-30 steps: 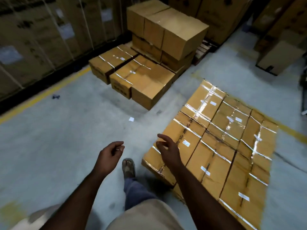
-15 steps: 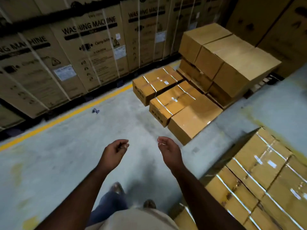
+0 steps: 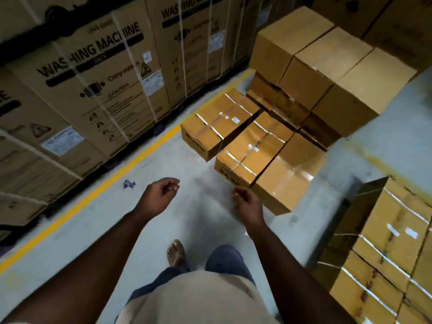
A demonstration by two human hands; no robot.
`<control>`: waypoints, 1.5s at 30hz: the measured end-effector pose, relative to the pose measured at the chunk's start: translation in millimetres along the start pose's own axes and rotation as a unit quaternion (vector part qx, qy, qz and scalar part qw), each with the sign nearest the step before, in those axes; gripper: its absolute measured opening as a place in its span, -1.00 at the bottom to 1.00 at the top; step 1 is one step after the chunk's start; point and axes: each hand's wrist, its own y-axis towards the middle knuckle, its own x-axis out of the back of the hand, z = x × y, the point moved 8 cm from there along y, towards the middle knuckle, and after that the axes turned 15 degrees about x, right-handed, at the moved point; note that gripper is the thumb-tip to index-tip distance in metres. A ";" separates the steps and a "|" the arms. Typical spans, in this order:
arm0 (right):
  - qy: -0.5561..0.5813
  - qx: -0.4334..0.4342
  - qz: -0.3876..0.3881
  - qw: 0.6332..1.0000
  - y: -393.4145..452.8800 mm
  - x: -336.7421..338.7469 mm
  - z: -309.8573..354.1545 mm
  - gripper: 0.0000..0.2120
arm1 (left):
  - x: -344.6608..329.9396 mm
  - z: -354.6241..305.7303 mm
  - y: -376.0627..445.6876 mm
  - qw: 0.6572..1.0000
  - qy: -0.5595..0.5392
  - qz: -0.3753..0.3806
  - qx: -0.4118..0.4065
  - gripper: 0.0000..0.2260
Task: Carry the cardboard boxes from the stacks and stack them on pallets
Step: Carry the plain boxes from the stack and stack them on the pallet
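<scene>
Cardboard boxes (image 3: pixel 247 157) beyond empty hands (image 3: pixel 247 204)

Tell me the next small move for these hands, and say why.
Probably step forward and reach both hands down to the nearest box on the floor. Left hand and right hand hold nothing, and that box lies just ahead of the right hand.

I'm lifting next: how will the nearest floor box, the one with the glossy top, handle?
The glossy box is probably stiff: its edges look square. Its shiny top may be slippery, so gripping underneath seems safer. It sits flat and broad, unlikely to tip. Weight cannot be judged.
</scene>
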 end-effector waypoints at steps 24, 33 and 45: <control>0.137 -0.301 0.076 0.941 535.5 -211.9 -231.7 -0.46 | -40.0 -48.8 643.8 0.980 0.142 0.086 0.113 -0.81; 0.065 -0.291 -0.117 0.947 600.1 -251.9 -436.8 -0.12 | -100.5 110.4 887.3 0.948 0.242 0.084 0.188 0.05; 0.159 -0.264 -0.230 0.923 574.8 -244.8 -307.2 -0.37 | -18.7 11.8 851.9 0.974 0.116 0.132 0.142 -0.38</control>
